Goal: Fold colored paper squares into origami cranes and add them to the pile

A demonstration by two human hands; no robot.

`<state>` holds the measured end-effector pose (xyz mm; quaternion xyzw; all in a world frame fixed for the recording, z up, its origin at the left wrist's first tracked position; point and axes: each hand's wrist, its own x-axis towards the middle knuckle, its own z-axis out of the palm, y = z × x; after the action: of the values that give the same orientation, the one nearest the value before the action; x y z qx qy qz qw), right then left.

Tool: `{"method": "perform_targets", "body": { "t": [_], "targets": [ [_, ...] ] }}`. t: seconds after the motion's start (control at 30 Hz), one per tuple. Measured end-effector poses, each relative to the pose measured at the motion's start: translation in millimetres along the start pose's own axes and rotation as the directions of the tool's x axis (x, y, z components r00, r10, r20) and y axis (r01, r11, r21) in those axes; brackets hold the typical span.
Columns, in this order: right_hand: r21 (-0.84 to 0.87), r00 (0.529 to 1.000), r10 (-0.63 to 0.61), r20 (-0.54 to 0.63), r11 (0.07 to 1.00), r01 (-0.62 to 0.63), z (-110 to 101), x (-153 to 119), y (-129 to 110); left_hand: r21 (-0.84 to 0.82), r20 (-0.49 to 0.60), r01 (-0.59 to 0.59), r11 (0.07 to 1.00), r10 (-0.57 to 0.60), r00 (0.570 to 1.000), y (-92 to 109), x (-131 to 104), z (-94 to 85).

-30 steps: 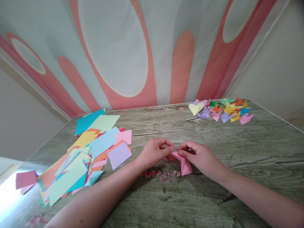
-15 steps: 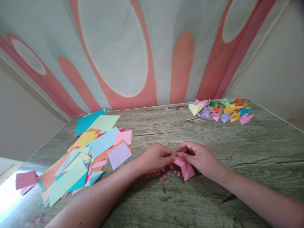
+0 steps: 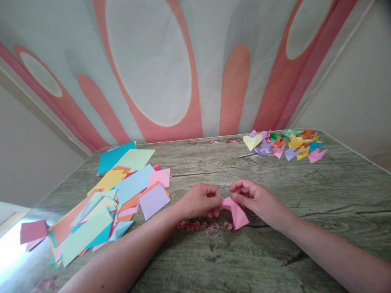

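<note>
A partly folded piece of pink origami paper is held between both hands above the table's middle. My left hand pinches its left end between thumb and fingers. At the upper right edge, the thumb and index finger of my right hand close on the same paper. One creased, pointed flap hangs down toward the table. The fingertips hide part of the upper fold.
Loose sheets of coloured paper lie heaped on the left of the wood-patterned table. Several folded paper figures sit at the far right. A printed pink and grey backdrop rises behind the table.
The pink paper has turned slightly and its hanging flap looks narrower. My right hand has shifted a little to the right, and a bit more paper shows between the hands.
</note>
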<state>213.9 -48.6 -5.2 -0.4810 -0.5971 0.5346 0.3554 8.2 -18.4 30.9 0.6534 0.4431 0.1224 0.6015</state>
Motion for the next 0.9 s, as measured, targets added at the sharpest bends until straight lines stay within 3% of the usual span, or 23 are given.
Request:
{"method": "perform_targets", "body": {
  "t": [0.17,0.27,0.33,0.4,0.57,0.67,0.73,0.8,0.9],
  "targets": [
    [-0.145,0.972,-0.218,-0.086,0.968,0.204,3.0,-8.6,-12.4,-0.367,-0.127,-0.003,0.930,-0.047,0.991,-6.0,10.4,-2.4],
    [-0.306,0.936,-0.326,-0.136,0.912,0.273,6.2,-11.2,-13.4,-0.494,-0.091,-0.006,0.869,-0.045,0.995,-8.8,12.1,-1.8],
    [-0.300,0.926,-0.330,-0.183,0.916,0.267,5.2,-9.6,-10.3,-0.493,-0.014,0.025,0.869,-0.037,0.999,-9.3,11.2,0.3],
    [-0.248,0.947,-0.256,-0.196,0.947,0.205,1.4,-6.5,-6.7,-0.437,0.015,0.033,0.899,-0.029,0.999,-9.1,9.9,3.2],
    [-0.151,0.990,-0.077,-0.120,0.987,0.059,-5.7,-2.5,-4.8,-0.363,-0.131,-0.124,0.923,0.081,0.988,-6.8,7.8,5.8],
    [-0.121,0.997,-0.064,-0.054,0.991,0.057,-3.9,-2.5,-6.3,-0.354,-0.098,-0.167,0.920,0.141,0.985,-4.6,6.0,4.3],
    [-0.087,0.997,-0.068,-0.037,0.994,0.064,-2.3,-2.2,-6.2,-0.300,-0.080,-0.141,0.943,0.122,0.989,-3.8,5.6,4.1],
    [-0.054,0.996,-0.064,-0.063,0.997,0.061,-1.5,-2.1,-5.4,-0.259,-0.115,-0.109,0.960,0.081,0.990,-3.9,6.4,5.2],
    [-0.111,0.969,-0.115,-0.219,0.990,0.092,-1.0,-3.4,-5.6,-0.225,-0.235,-0.109,0.968,0.054,0.970,-5.0,8.8,7.6]
  ]
}}
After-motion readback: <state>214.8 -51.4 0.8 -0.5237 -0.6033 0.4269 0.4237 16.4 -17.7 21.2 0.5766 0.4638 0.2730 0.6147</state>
